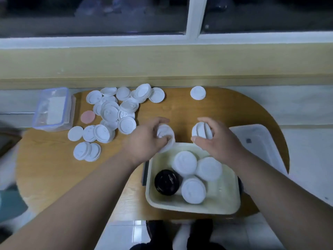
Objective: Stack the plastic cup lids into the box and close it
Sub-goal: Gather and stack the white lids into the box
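An open, pale box sits at the table's near edge. Inside it lie three stacks of white lids and one black lid. My left hand grips a white lid just above the box's far left corner. My right hand holds a small stack of white lids on edge above the box's far rim. Several loose white lids are spread over the table's left half. The box's flat white cover lies to the right of the box.
The round wooden table stands against a yellow ledge under a window. A clear plastic container sits at the far left. A pink disc lies beside it. One single white lid rests at the far right of the table.
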